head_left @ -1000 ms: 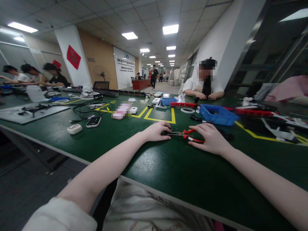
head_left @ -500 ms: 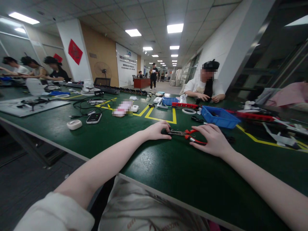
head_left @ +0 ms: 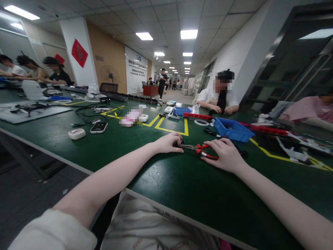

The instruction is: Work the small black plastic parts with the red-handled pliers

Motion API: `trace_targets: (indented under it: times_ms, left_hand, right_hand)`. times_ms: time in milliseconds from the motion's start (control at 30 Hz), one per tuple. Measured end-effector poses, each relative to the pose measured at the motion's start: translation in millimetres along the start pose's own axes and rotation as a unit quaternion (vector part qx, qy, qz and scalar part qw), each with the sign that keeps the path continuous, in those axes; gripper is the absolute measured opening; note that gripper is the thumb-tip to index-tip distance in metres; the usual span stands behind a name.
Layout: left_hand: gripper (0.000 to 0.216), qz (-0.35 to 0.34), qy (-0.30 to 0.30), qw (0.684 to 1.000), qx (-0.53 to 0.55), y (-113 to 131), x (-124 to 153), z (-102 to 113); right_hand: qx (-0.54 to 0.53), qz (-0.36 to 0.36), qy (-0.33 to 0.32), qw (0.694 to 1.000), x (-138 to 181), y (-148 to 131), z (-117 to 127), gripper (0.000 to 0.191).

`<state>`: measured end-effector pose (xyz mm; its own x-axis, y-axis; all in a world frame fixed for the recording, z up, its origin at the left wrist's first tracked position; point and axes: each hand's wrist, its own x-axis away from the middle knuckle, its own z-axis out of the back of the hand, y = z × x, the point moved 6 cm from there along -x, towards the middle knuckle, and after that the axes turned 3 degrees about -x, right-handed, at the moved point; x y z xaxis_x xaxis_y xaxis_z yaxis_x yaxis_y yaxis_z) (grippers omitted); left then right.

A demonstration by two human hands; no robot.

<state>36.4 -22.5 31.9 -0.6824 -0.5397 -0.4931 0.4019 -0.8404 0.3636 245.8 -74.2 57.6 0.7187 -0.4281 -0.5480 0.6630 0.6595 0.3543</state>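
Observation:
Red-handled pliers (head_left: pixel 201 150) lie on the green table (head_left: pixel 182 180) between my hands. My right hand (head_left: pixel 225 155) is closed over the red handles. My left hand (head_left: pixel 169 142) rests on the table at the pliers' metal jaws, its fingers curled around a small dark part that I cannot make out.
A blue bin (head_left: pixel 232 129) stands just beyond my right hand. A phone (head_left: pixel 99 127) and a white case (head_left: pixel 76 133) lie to the left. Yellow tape lines (head_left: pixel 171 129) mark the table. A person (head_left: pixel 220 95) sits across, others at far left and right.
My hands and the pliers stay in place; only the camera view has shifted slightly.

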Motion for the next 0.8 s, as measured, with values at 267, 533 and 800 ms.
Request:
trace_targets:
  times_ms: [267,533,800]
  left_hand:
    - [0.024,-0.008,-0.055,0.998,-0.026,7.5,1.4,4.4]
    - [0.024,-0.005,-0.074,0.996,-0.055,10.8,1.7,8.6]
    - [0.034,-0.014,-0.079,0.986,-0.149,11.3,3.0,16.7]
  right_hand:
    - [0.001,-0.005,-0.012,1.000,0.7,0.5,-0.2,0.046]
    - [-0.017,-0.007,-0.003,1.000,0.1,0.6,0.6,0.047]
    - [-0.005,-0.008,-0.004,1.000,0.8,0.9,2.7,0.043]
